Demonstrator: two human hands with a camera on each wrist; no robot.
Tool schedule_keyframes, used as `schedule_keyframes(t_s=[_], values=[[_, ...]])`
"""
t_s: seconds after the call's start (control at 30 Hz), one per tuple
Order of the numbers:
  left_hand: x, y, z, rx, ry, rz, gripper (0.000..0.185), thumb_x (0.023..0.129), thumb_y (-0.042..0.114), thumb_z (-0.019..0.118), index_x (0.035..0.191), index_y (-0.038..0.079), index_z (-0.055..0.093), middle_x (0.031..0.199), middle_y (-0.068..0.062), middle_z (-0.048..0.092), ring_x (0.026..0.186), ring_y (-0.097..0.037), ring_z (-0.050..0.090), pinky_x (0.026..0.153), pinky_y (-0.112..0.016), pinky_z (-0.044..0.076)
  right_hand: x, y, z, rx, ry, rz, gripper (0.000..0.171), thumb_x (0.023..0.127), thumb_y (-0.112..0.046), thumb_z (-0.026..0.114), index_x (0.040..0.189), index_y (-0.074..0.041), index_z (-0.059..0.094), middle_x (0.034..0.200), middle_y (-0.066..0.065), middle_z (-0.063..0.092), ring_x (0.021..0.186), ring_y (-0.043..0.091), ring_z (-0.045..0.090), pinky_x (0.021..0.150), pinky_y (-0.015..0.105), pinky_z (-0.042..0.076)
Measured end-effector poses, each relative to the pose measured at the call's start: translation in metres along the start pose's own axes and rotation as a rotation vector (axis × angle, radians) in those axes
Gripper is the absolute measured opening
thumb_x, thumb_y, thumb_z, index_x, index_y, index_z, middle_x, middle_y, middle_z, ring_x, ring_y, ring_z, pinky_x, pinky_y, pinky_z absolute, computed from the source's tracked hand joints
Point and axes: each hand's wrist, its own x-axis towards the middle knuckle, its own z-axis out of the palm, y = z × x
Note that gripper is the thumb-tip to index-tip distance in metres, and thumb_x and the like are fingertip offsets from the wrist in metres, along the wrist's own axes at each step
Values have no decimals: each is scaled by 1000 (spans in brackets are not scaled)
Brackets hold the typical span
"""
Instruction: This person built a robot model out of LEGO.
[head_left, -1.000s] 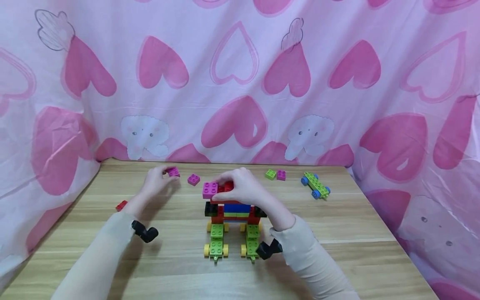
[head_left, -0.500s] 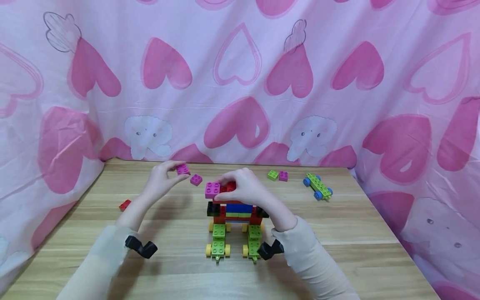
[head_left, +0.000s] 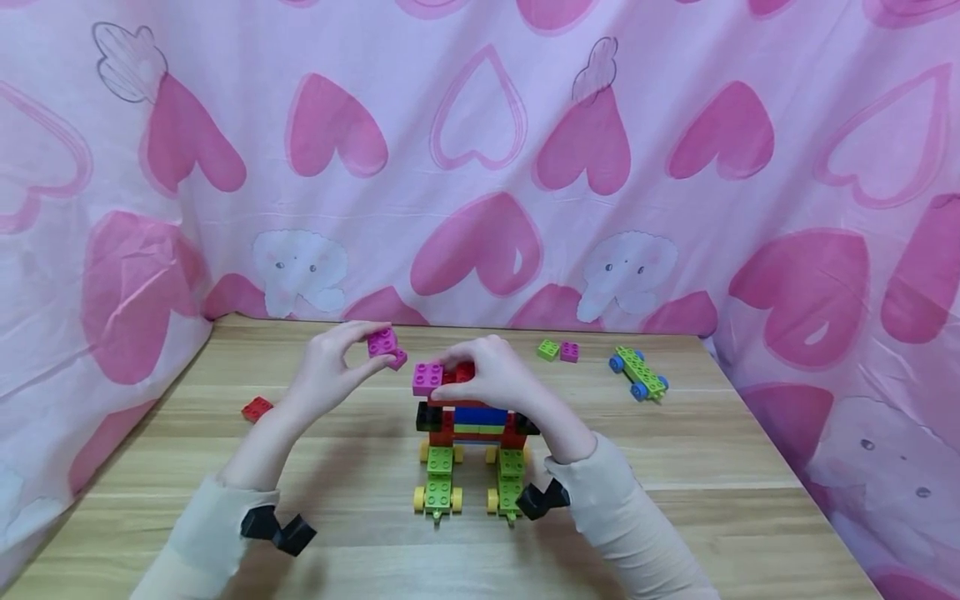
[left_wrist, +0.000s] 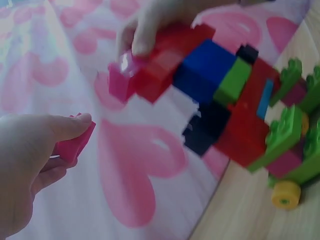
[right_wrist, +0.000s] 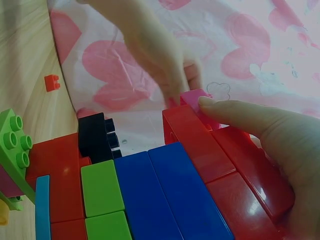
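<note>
In the head view my left hand pinches a pink toy brick between thumb and fingers, raised left of the build. The left wrist view shows that pinched brick apart from the build. My right hand holds the top of the block build, around its red bricks. Another pink brick sits at the build's upper left end, touched by the right thumb in the right wrist view. Below come blue bricks, black side bricks and two green wheeled bases.
A loose pink brick lies just beyond the left fingertips, partly hidden. A red brick is at the left. Toward the back right are a green brick, a pink brick and a green base with blue wheels.
My left hand has lifted the pink brick from the back left of the table and carried it right, toward the build. The right hand keeps its hold on the build.
</note>
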Motion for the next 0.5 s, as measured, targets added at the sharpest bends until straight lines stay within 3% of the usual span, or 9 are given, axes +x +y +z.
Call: schedule_keyframes(t_s=[0.3,0.5], values=[[-5,27,-2,-17,11,125,45,76,8,83,118,4,69,114,-13,71,108,-31,66,90,-49,55,-1,1,0,-3,4,-28,43,82,-32,80,118,-10,71,108,3,74,98,16,66,88,30,55],[-9,35,-1,-30,-30,155,44,76,8,82,118,3,68,113,-12,71,107,-30,67,89,-49,56,0,1,0,-8,12,-45,42,82,-33,79,117,-11,72,106,2,74,96,14,65,84,27,54]])
